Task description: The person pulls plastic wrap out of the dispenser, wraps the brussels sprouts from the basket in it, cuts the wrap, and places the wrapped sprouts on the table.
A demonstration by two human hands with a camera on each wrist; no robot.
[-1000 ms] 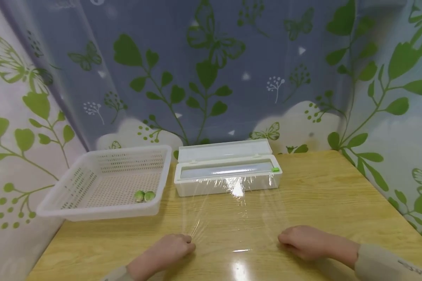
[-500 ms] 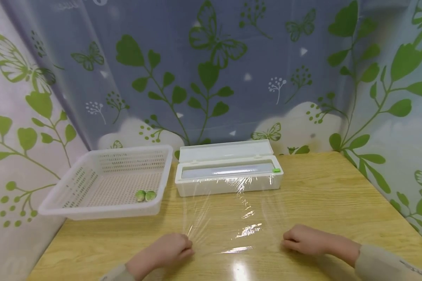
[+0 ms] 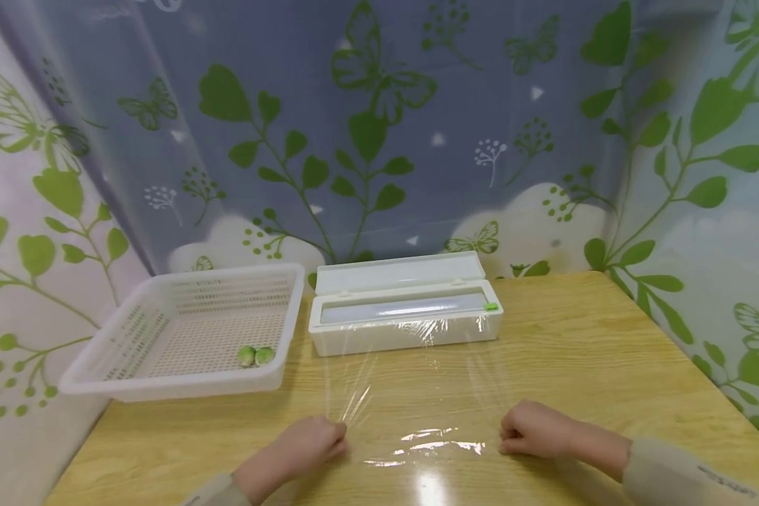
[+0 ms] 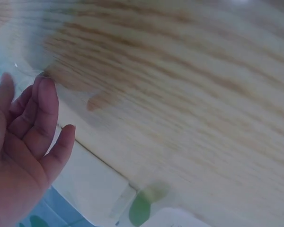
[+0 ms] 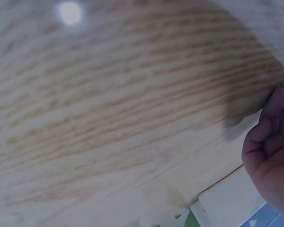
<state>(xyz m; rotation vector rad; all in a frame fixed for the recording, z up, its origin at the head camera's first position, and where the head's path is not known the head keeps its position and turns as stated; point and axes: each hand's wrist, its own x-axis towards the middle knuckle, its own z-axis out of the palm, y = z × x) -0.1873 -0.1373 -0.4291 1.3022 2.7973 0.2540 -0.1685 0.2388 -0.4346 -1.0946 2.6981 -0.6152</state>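
Fingers of the left hand [image 3: 303, 446] pinch the near left corner of a clear plastic film [image 3: 411, 397], while those of the right hand [image 3: 537, 429] pinch its near right corner, the sheet stretched between them over the wooden table [image 3: 563, 323]. From the hands, the film runs back to a white box [image 3: 405, 340] with its lid [image 3: 401, 275] raised. Just left of the box, a white perforated basket [image 3: 183, 386] holds two small round green vegetables [image 3: 247, 355], side by side.
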